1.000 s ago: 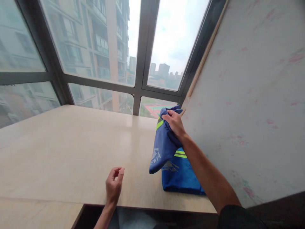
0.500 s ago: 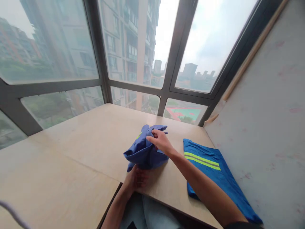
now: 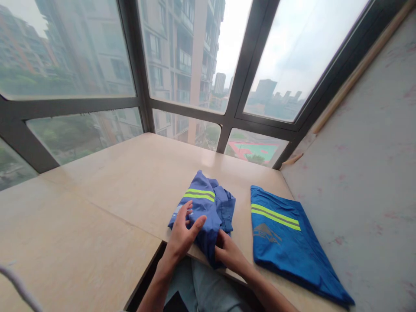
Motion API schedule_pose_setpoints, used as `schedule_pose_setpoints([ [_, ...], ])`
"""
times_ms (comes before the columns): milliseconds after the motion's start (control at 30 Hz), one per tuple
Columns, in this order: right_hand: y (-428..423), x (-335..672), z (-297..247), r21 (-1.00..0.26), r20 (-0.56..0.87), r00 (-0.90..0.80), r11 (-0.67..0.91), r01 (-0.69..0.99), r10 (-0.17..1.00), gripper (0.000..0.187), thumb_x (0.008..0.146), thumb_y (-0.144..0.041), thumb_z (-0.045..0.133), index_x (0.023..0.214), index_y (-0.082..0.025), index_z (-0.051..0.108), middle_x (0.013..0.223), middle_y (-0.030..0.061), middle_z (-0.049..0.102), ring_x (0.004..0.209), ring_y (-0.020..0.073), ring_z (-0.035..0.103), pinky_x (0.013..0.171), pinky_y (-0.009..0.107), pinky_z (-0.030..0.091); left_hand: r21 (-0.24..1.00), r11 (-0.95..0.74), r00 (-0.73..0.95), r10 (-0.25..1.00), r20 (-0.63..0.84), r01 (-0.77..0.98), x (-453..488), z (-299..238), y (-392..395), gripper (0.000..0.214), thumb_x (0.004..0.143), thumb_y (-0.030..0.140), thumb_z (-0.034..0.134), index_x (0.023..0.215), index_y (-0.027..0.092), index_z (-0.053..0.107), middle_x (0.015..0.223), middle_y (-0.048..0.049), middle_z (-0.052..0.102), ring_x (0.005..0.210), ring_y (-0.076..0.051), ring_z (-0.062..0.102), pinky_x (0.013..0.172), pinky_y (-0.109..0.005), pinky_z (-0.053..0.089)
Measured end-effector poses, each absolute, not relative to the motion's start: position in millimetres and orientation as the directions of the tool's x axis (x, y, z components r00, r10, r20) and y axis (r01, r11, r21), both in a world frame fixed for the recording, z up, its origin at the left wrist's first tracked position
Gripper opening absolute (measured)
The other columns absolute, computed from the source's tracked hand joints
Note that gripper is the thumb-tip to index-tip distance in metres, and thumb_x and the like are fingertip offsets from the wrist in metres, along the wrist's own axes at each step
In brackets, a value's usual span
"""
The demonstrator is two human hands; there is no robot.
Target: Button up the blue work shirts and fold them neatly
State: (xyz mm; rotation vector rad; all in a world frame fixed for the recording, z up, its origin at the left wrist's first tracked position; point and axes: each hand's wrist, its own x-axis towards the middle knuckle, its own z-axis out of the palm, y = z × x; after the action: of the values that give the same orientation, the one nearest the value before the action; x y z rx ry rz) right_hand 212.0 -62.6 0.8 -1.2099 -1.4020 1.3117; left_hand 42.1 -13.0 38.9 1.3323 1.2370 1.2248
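Observation:
A crumpled blue garment (image 3: 208, 208) with yellow-green stripes lies at the near edge of the pale wooden table (image 3: 107, 203). My left hand (image 3: 182, 234) rests on its left part, fingers curled into the cloth. At the garment's near right corner my right hand (image 3: 229, 253) grips the fabric from below. A second blue garment (image 3: 286, 234) with the same stripes and a grey logo lies folded flat to the right, apart from both hands.
Large windows with dark frames (image 3: 227, 117) run along the table's far edge. A pale wall (image 3: 364, 164) stands on the right, close to the folded garment. The table has a cut-out at the near edge where my legs (image 3: 201, 290) show.
The crumpled garment was lifted off the folded one on the right and set down in front of me. My right hand moved from its top to its near corner; my left hand came onto it.

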Motion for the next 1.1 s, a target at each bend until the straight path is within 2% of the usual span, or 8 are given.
schedule_pose_setpoints([
  [133, -80.7, 185.3, -22.3, -0.986, -0.009, -0.276, 0.037, 0.164, 0.961, 0.026, 0.074, -0.024, 0.064, 0.099, -0.025, 0.069, 0.094, 0.0027, 0.072, 0.089, 0.0261, 0.066, 0.081, 0.039, 0.054, 0.970, -0.069, 0.063, 0.996, 0.056, 0.233, 63.7, 19.5, -16.9, 0.067, 0.047, 0.031, 0.088, 0.111, 0.021, 0.068, 0.126, -0.0190, 0.063, 0.131, -0.042, 0.046, 0.110, -0.051, 0.030],
  [267, -75.4, 200.0, -17.3, -0.970, -0.151, -0.226, -0.100, 0.223, 0.962, 0.020, 0.076, -0.029, 0.060, 0.092, -0.021, 0.069, 0.080, 0.0024, 0.070, 0.068, 0.0210, 0.065, 0.059, 0.031, 0.052, 0.888, -0.053, 0.042, 0.998, 0.038, 0.458, 52.5, 12.4, -14.8, 0.019, 0.068, 0.028, 0.072, 0.086, 0.023, 0.073, 0.099, -0.0146, 0.073, 0.105, -0.035, 0.064, 0.099, -0.047, 0.041],
  [333, -67.0, 219.4, -9.2, -0.964, -0.187, -0.098, -0.163, 0.208, 0.977, 0.025, 0.079, -0.037, 0.059, 0.093, -0.019, 0.068, 0.075, 0.0028, 0.067, 0.060, 0.0187, 0.063, 0.050, 0.028, 0.048, 0.865, -0.055, 0.005, 0.998, 0.061, 0.498, 36.9, 14.4, -10.3, 0.016, 0.077, 0.033, 0.063, 0.085, 0.023, 0.073, 0.093, -0.0116, 0.074, 0.096, -0.032, 0.067, 0.094, -0.045, 0.045],
  [433, -48.3, 248.2, 1.6, -0.973, -0.062, 0.139, -0.091, 0.212, 0.988, 0.033, 0.080, -0.045, 0.058, 0.100, -0.019, 0.065, 0.079, 0.0047, 0.066, 0.065, 0.0202, 0.064, 0.052, 0.029, 0.050, 0.961, -0.007, -0.161, 0.985, 0.054, 0.277, 13.1, 12.1, -1.1, 0.031, 0.081, 0.045, 0.059, 0.093, 0.019, 0.071, 0.092, -0.0082, 0.074, 0.090, -0.027, 0.068, 0.086, -0.040, 0.052],
  [600, -5.0, 268.2, -0.7, -0.871, 0.236, 0.223, 0.104, 0.480, 0.946, 0.049, 0.078, -0.040, 0.060, 0.121, -0.016, 0.059, 0.121, 0.0153, 0.063, 0.111, 0.0303, 0.060, 0.091, 0.046, 0.051, 0.933, 0.154, -0.490, 0.817, -0.305, -0.325, -20.1, -8.3, 14.7, 0.036, 0.086, 0.040, 0.048, 0.104, 0.016, 0.068, 0.085, -0.0081, 0.074, 0.084, -0.024, 0.071, 0.076, -0.037, 0.058],
  [767, 26.8, 265.5, -24.6, -0.804, 0.130, 0.087, 0.054, 0.592, 0.988, 0.073, 0.069, -0.041, 0.069, 0.135, -0.015, 0.051, 0.146, 0.0175, 0.048, 0.137, 0.0333, 0.041, 0.116, 0.052, 0.028, 0.906, 0.163, -0.496, 0.792, -0.356, -0.390, -53.3, -9.3, 9.8, 0.055, 0.093, 0.051, 0.027, 0.120, 0.017, 0.060, 0.109, -0.0130, 0.070, 0.099, -0.025, 0.069, 0.079, -0.038, 0.060],
  [933, 33.5, 264.4, -25.4, -0.916, -0.102, 0.127, -0.143, 0.375, 0.987, 0.076, 0.059, -0.045, 0.078, 0.127, -0.016, 0.058, 0.129, 0.0149, 0.062, 0.121, 0.0342, 0.056, 0.103, 0.047, 0.045, 0.964, 0.119, -0.634, 0.733, -0.247, -0.239, -52.0, 6.8, -25.8, 0.065, 0.084, 0.052, 0.054, 0.143, 0.030, 0.037, 0.152, -0.0107, 0.038, 0.134, -0.028, 0.047, 0.090, -0.040, 0.057],
  [1100, 42.8, 278.3, 4.0, -0.967, -0.244, 0.027, -0.246, 0.074, 0.969, 0.039, 0.062, -0.045, 0.071, 0.089, -0.017, 0.070, 0.086, 0.0070, 0.074, 0.082, 0.0273, 0.069, 0.073, 0.036, 0.055, 0.928, 0.276, -0.213, 0.919, -0.331, -0.251, -19.8, -16.3, -48.9, 0.084, 0.071, 0.047, 0.076, 0.144, 0.028, 0.038, 0.143, -0.0181, 0.050, 0.122, -0.032, 0.058, 0.086, -0.043, 0.057],
])
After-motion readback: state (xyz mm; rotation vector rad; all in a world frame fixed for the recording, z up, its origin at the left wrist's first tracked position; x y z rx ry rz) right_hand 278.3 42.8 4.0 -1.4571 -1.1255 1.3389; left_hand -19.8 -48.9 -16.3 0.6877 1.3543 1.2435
